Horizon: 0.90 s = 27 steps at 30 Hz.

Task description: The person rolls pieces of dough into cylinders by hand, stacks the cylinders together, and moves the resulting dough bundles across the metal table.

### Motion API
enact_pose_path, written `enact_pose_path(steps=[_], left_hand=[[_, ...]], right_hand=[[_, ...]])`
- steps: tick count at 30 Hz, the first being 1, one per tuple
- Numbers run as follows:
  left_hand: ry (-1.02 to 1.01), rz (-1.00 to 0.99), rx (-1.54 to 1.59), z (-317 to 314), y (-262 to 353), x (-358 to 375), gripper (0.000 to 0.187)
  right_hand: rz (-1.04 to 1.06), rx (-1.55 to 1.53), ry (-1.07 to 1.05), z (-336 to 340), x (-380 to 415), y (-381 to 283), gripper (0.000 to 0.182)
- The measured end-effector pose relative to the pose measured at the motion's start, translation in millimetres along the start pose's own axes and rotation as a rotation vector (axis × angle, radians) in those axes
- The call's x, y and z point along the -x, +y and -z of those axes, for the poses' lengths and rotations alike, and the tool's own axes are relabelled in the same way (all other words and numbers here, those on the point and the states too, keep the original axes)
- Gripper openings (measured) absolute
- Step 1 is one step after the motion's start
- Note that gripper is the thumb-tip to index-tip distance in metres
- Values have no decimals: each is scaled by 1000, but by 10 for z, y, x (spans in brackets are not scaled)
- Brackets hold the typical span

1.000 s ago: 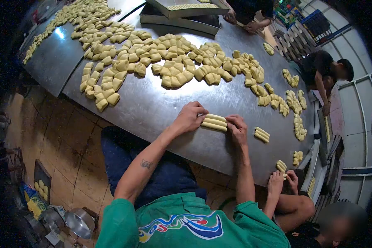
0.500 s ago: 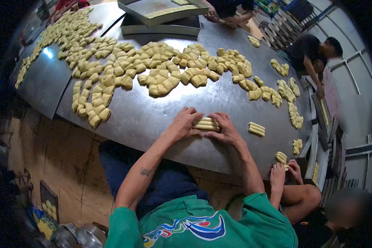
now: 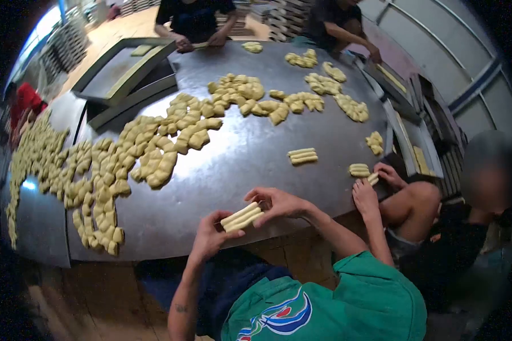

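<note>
Between my two hands is a row of dough rolls [image 3: 242, 216], pale yellow and lying side by side, held near the front edge of the metal table [image 3: 227, 165]. My left hand [image 3: 208, 234] grips their left end, fingers curled around it. At the right end, my right hand [image 3: 277, 204] closes on them with thumb and fingers. Another row of dough rolls [image 3: 302, 156] rests on the table beyond my right hand. To the left and farther back spread many loose dough pieces [image 3: 156, 165], some joined in strips.
Metal trays [image 3: 125, 85] are stacked at the back left. On my right, a seated person's hands [image 3: 375, 184] work at dough rolls [image 3: 359, 170] near trays [image 3: 412, 142]. Two people stand across the table, hands at long dough strips. Dough clusters [image 3: 323, 83] lie at the back right.
The view has swung to the right. My hands still hold the dough rolls, which have gone from level to tilted, right end higher, close to the table's front edge.
</note>
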<state>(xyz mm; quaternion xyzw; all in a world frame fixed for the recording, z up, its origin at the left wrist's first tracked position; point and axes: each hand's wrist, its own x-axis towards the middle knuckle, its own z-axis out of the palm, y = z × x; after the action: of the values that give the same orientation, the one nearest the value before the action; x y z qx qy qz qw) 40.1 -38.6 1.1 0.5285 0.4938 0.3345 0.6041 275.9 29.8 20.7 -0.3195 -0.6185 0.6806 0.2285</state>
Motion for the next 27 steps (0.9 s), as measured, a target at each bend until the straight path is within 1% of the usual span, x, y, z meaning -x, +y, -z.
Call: enact_pose_path(steps=[1,2,4,6,8,9,10,11,14,15,16,17,18,20,21,22,24,25,26,27], left_hand=[[55,-26,93,-58,10,22,39],[37,-31,82,-93,21,0,39],[174,107,309,-152,0,-25,42],[150,120,254,-129,42,-18,41],[113,55,655,-165,99,108,34],[118,55,651,-130,99,163,34],[179,60,645,-81,91,217,32],[242,68,642,-36,72,262,30],[289,112,591,223,-74,314,29],[338,134,537,264,-5,355,26],[346,136,534,315,9,407,26],[349,103,515,374,6,460,26],[351,69,496,428,9,515,25],[362,67,484,548,3,654,25],[349,78,491,623,-41,736,24],[340,91,497,691,-70,826,24],[369,135,445,815,-47,1060,24],[390,177,416,881,-57,1184,24],[405,221,387,938,-88,1307,24],[435,224,367,998,-137,1407,24]], right_hand=[[-79,-1,74,13,2,1,31],[-157,-2,142,44,1,-20,29],[-137,53,200,125,68,-118,27],[-98,174,276,290,117,-297,24],[-123,105,313,522,303,-720,21],[-91,192,357,675,411,-965,21],[-60,279,399,869,504,-1145,21],[-68,286,438,1094,564,-1205,20],[-86,374,537,1595,580,-1261,18],[-84,371,530,1746,553,-1239,18],[-47,357,613,1901,521,-1178,17],[-11,343,694,2057,494,-1087,17],[-9,340,687,2241,479,-943,17],[-112,113,760,2603,468,-574,14],[-197,-25,762,2688,477,-395,12],[-193,-25,754,2854,486,-195,12],[-534,144,935,3187,490,174,16],[-540,140,919,3237,461,210,16],[-493,332,996,3294,455,245,17],[-439,528,1073,3318,469,260,21]])
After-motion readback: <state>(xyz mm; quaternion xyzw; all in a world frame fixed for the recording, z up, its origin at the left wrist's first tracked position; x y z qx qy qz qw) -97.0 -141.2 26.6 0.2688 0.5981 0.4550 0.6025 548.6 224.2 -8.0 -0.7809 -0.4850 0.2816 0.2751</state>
